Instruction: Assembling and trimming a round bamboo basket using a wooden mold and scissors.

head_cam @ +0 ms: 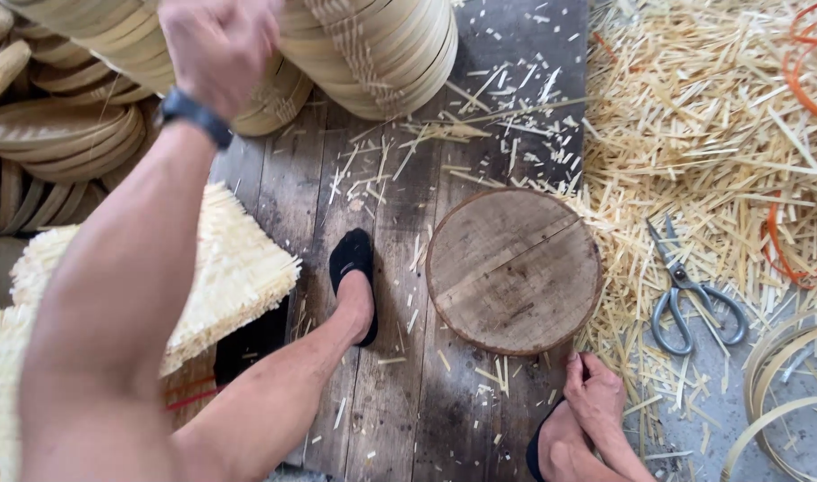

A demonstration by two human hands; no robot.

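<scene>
Two hands are at work far apart from one another. The left hand (219, 49), a dark watch at its wrist, reaches up and forward to the stacks of round bamboo steamer rings (382, 54) at the top of the view; its fingers curl over the edge of a ring, but whether they truly grip it or only rest there I cannot tell, since the hand is seen from the back. The right hand (594, 393) hangs low by the person's knee, fingers loosely folded, holding nothing I can make out, just below the rim of the round wooden block (514, 268).

By my reading the step in hand is fetching a ring from the stack. The next move would call for lifting one ring free without tipping its neighbours, then bringing it down toward the block.

That block lies on the dark plank floor (382, 402) between the black-socked foot (353, 277) and the heap of bamboo offcuts (694, 116) — close to the right hand, well apart from the left. Scissors (690, 290) lie among the slivers to the right of the block, untouched.
</scene>
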